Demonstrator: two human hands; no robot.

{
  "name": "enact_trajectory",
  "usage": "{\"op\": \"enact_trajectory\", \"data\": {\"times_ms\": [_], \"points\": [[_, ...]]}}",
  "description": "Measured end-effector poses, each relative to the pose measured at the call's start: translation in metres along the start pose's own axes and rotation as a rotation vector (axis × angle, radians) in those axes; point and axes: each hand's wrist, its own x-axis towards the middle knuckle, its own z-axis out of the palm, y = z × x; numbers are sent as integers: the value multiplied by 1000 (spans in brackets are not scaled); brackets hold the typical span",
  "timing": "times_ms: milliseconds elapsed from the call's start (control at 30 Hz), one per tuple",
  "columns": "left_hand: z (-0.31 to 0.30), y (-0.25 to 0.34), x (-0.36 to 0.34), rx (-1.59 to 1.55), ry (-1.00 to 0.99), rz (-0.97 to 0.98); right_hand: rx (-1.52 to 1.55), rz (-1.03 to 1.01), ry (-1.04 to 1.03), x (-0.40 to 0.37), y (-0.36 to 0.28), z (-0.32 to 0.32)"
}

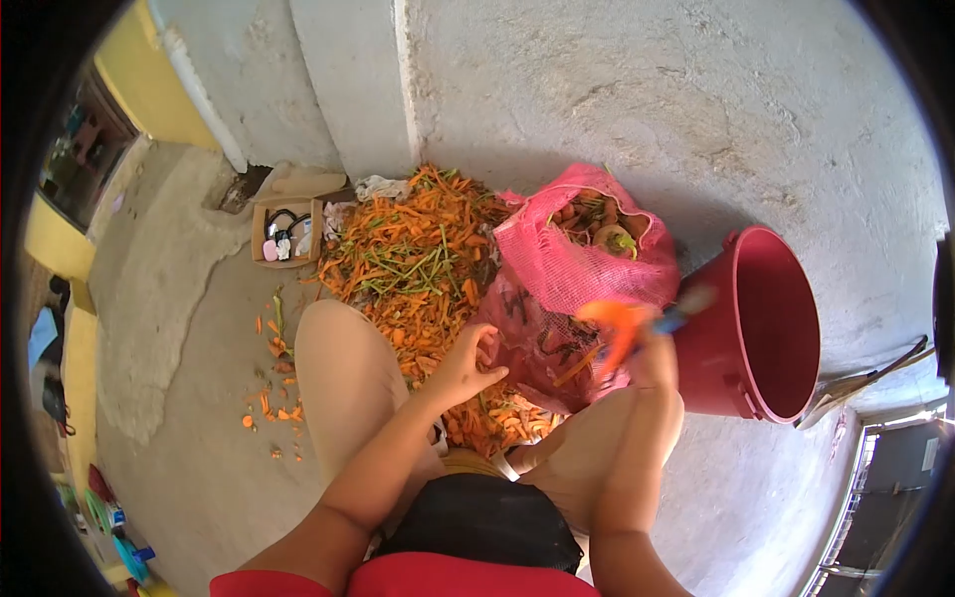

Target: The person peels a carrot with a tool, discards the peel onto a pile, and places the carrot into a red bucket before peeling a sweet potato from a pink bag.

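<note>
My left hand (466, 370) hovers over a heap of orange carrot peelings and scraps (398, 259), fingers loosely curled and thumb apart, with nothing in it. My right hand (654, 360) is raised over my right knee, its fingers closed and smeared by motion. At its fingers show a blurred orange carrot (619, 323) and a blue-handled tool (670, 320); I cannot tell the tool's exact kind. Just beyond lies a pink mesh sack (547, 264), its mouth spread around several unpeeled carrots (602, 224). Green stem bits are strewn across the heap.
A large dark-red bucket (708, 343) leans on its side at the right, mouth turned to the right. Against the wall at the left sits a small cardboard box (261, 234) with odds and ends. Loose carrot bits (279, 413) dot the concrete floor beside my left knee.
</note>
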Motion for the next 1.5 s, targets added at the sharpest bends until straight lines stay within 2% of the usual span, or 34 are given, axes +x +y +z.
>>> {"op": "enact_trajectory", "data": {"times_ms": [33,67,133,167,233,267,300,333,367,433,533,567,667,800,900,1000,1033,1133,1167,1267,1367,1400,1467,1500], "points": [[-2,-7,0,44,-32,10,93,-197,-2,-3,-27,-15],[-2,-9,-1,121,-107,-1,247,-346,149,-9,-47,-25],[-1,-11,-4,275,-261,-25,620,-475,122,-18,-70,-59],[3,-16,-5,379,-294,19,720,-438,154,-20,-69,-77],[7,-11,-3,403,-354,-29,919,-363,211,-17,-55,-99],[10,-9,-2,415,-384,-53,733,-403,273,-17,-35,-97],[11,-10,1,409,-388,-48,682,-384,193,-14,-11,-104],[12,-9,5,400,-378,-47,764,-220,212,-6,10,-110],[12,-6,10,390,-370,-47,643,-154,451,-7,9,-74],[15,6,22,347,-362,-77,427,-37,421,-3,5,-38],[24,33,51,292,-318,-29,249,57,280,16,31,-57],[28,42,66,320,-290,55,216,91,339,20,34,-61],[53,50,126,484,-160,275,221,83,350,24,31,-66],[97,45,205,642,33,408,272,77,403,31,41,-75],[120,54,235,865,60,269,245,79,416,30,40,-74],[134,33,263,849,-27,370,221,89,480,31,41,-76],[139,32,271,892,-89,314,209,80,487,29,39,-73],[142,23,288,952,-97,350,152,67,496,30,44,-80],[137,18,290,925,-79,389,131,68,493,32,48,-83],[114,33,293,734,120,343,146,84,514,30,37,-81],[70,83,279,514,154,207,136,72,509,28,37,-80],[53,68,293,414,161,255,125,62,495,32,44,-86],[21,92,272,361,246,109,94,62,493,35,54,-92],[11,102,257,194,288,51,107,77,487,34,51,-87]]}}
